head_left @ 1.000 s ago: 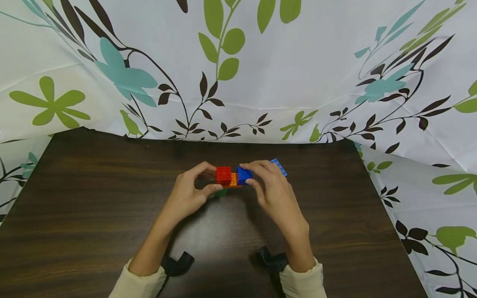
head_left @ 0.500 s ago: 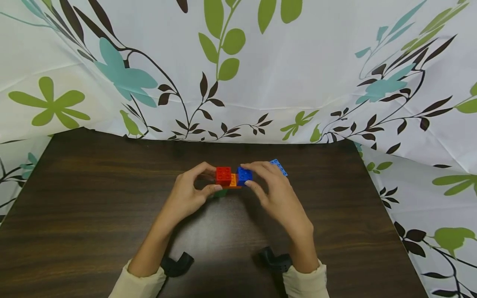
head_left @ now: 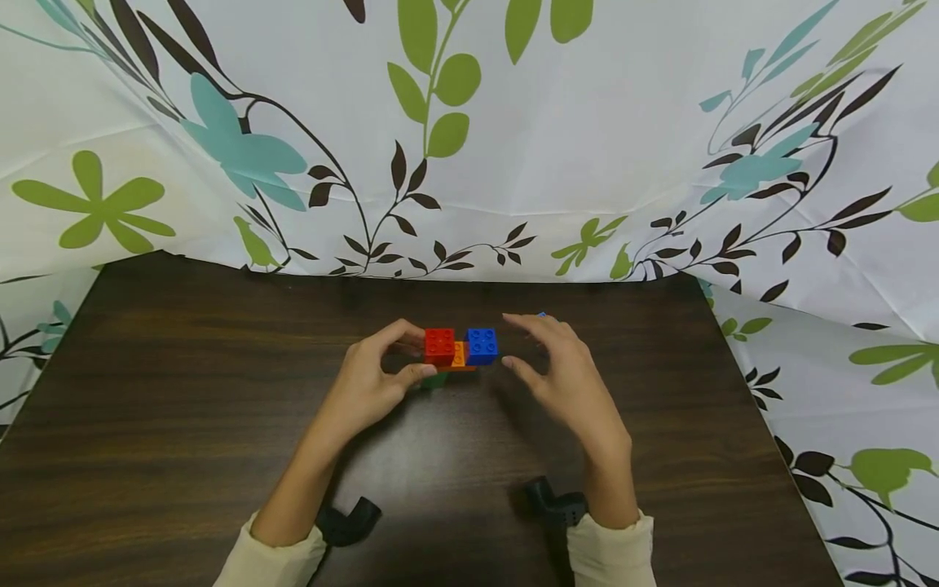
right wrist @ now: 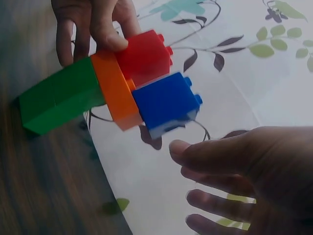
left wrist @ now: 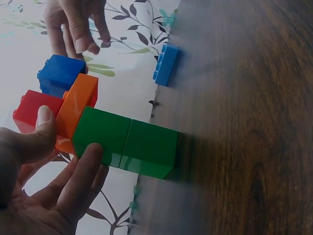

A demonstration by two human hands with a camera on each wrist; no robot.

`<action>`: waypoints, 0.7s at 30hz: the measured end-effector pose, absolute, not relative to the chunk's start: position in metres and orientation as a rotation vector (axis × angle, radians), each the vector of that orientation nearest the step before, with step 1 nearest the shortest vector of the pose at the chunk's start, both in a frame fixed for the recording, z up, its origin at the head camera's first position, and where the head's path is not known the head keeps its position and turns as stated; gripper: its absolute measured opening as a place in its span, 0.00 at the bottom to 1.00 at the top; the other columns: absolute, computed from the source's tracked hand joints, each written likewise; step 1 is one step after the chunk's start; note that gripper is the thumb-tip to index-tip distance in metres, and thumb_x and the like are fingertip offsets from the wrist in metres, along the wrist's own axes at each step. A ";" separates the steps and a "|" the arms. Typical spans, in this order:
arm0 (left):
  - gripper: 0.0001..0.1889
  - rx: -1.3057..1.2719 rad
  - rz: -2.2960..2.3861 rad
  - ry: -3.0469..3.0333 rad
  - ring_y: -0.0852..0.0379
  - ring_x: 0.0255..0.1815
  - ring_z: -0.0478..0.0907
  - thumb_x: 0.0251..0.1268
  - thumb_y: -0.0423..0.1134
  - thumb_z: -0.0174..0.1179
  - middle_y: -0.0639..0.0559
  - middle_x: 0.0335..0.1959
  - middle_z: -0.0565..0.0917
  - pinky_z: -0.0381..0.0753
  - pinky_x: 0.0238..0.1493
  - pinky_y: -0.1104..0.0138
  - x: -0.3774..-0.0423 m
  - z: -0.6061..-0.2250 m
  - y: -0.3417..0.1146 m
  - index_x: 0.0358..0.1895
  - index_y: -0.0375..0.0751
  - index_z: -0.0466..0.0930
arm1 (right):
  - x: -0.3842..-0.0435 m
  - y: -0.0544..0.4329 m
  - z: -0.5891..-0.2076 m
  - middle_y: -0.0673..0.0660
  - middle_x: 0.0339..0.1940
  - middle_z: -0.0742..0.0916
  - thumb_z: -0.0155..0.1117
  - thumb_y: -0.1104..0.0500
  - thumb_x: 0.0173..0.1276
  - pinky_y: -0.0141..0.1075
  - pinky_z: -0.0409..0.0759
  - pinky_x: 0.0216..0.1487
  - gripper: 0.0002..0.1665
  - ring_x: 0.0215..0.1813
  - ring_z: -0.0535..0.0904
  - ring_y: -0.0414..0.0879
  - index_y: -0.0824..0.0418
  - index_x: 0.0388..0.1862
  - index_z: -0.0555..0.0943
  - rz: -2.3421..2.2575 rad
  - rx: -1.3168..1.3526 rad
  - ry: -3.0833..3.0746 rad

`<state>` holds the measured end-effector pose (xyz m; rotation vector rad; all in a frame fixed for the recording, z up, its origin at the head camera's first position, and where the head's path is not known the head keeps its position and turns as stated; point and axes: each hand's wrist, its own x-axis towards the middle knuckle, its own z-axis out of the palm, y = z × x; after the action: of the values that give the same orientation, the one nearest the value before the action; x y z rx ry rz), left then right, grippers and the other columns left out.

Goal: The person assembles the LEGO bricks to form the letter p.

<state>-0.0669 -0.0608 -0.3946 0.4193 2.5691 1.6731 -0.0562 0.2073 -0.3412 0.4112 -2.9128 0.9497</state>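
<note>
Two stacked green bricks (left wrist: 150,148) stand on the table, with an orange brick (left wrist: 77,105) lying across their top. On the orange brick sit a red brick (head_left: 439,346) at the left and a dark blue brick (head_left: 482,346) at the right, a small gap between them. My left hand (head_left: 377,377) holds this stack, thumb on the red brick and fingers around its far side and along the green. Just right of the blue brick is my right hand (head_left: 568,373), thumb and fingers spread apart and holding nothing.
A lighter blue brick (left wrist: 166,64) lies on the dark wood table (head_left: 183,391) beyond my right hand, which mostly covers it in the head view. A leaf-patterned white cloth (head_left: 587,163) hangs behind the table. Black curved pieces (head_left: 350,522) sit by both wrists.
My right hand has let go of the dark blue brick and drawn away to the right, its fingers spreading. The left hand and the stack stay where they were.
</note>
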 end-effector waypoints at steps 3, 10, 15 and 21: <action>0.17 0.420 1.672 2.565 0.45 0.57 0.87 0.65 0.37 0.77 0.46 0.53 0.91 0.86 0.56 0.43 -0.067 -0.395 -0.061 0.54 0.44 0.84 | -0.059 0.212 -0.343 0.60 0.65 0.88 0.80 0.63 0.67 0.58 0.82 0.63 0.33 0.59 0.82 0.59 0.56 0.70 0.83 0.948 0.359 -2.913; 0.18 0.427 1.670 2.567 0.45 0.57 0.87 0.65 0.37 0.77 0.46 0.53 0.91 0.87 0.52 0.43 -0.067 -0.396 -0.061 0.55 0.44 0.84 | -0.064 0.222 -0.349 0.63 0.69 0.85 0.78 0.62 0.70 0.60 0.82 0.67 0.30 0.63 0.83 0.64 0.58 0.69 0.83 0.968 0.189 -2.954; 0.17 0.432 1.672 2.565 0.45 0.57 0.87 0.65 0.36 0.77 0.46 0.52 0.91 0.87 0.53 0.43 -0.067 -0.396 -0.061 0.54 0.44 0.84 | -0.067 0.228 -0.353 0.65 0.67 0.85 0.78 0.62 0.70 0.59 0.85 0.61 0.28 0.59 0.84 0.63 0.61 0.68 0.84 0.953 0.117 -2.942; 0.18 0.425 1.667 2.564 0.45 0.57 0.87 0.65 0.36 0.77 0.46 0.53 0.91 0.88 0.51 0.45 -0.067 -0.397 -0.061 0.55 0.45 0.84 | -0.071 0.239 -0.362 0.67 0.64 0.85 0.76 0.61 0.72 0.58 0.84 0.63 0.27 0.61 0.84 0.65 0.62 0.68 0.83 0.973 -0.026 -2.941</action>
<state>-0.0671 -0.0614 -0.3971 0.4249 2.5642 1.6672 -0.0711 0.2385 -0.3615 -0.0261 -2.9413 0.9732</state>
